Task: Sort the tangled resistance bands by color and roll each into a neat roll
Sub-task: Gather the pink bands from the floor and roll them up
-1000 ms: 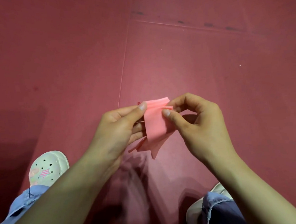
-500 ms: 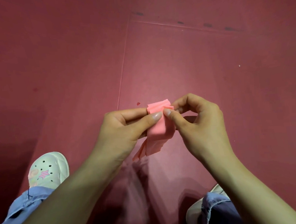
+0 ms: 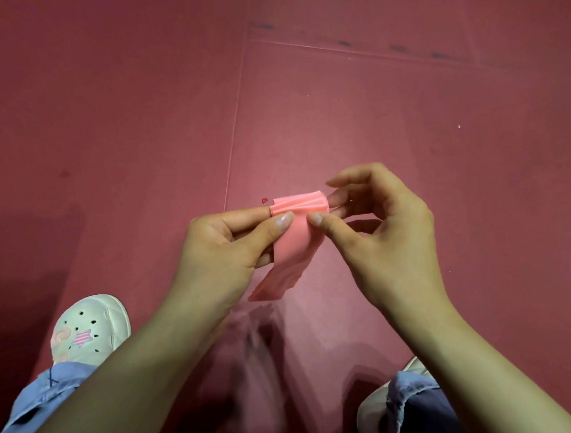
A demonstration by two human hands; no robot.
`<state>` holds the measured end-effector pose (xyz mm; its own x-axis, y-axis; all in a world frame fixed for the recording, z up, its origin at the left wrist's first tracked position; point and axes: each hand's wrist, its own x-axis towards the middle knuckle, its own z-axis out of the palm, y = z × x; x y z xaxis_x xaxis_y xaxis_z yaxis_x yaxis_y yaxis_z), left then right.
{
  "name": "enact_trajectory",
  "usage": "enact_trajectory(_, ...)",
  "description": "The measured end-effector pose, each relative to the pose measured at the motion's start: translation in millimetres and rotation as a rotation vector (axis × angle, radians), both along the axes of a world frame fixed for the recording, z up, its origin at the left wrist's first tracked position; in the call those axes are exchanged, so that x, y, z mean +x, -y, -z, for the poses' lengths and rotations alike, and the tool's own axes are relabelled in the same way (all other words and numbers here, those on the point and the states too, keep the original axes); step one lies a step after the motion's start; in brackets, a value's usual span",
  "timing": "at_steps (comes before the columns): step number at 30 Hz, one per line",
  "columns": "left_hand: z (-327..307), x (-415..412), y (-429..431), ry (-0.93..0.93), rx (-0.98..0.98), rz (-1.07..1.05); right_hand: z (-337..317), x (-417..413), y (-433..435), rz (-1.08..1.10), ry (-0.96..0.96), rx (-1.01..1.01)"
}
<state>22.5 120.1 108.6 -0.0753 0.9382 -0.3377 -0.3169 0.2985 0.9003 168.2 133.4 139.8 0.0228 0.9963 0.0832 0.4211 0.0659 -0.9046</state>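
Just now the pink band point(image 3: 296, 239) is held in the air between both hands, above a dark red floor point(image 3: 406, 123) and not touching it. Its upper end is wound into a short, flattish roll lying crosswise, and the loose tail hangs down from it, creased and a little twisted at the bottom. The left hand point(image 3: 225, 251) pinches the roll's left end between thumb and forefinger. The right hand point(image 3: 387, 243) presses its thumb on the band's face just under the roll, its middle fingers curl against the right end, and its forefinger is lifted clear. No other bands are in view, so the sorting cannot be judged.

The step in hand looks like rolling this one band, perhaps halfway done. The next turn probably calls for flattening the tail and keeping the edges lined up, or the roll may cone out sideways. A pale clog point(image 3: 89, 328) stands on the floor near the left forearm.
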Motion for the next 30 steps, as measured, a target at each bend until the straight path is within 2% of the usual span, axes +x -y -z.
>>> enact_trajectory(4,0.3,-1.3,-0.1,-0.034,0.018,0.004,1.0,-1.3,0.9,-0.021,0.084,0.040)
enact_trajectory(10,0.5,-3.6,-0.3,-0.189,0.060,0.025,2.3,-1.4,0.2,-0.022,0.092,0.001)
enact_trajectory(16,-2.4,-6.1,0.7,-0.266,0.101,0.046,4.0,-1.2,-0.4,-0.035,0.136,-0.020)
enact_trajectory(22,-1.2,-8.3,0.3,-0.279,0.109,0.046,3.3,-0.2,-0.3,-0.049,0.186,0.018)
enact_trajectory(30,-0.8,-8.2,0.5,-0.289,0.108,0.044,0.8,-0.2,0.9,-0.077,0.142,-0.034)
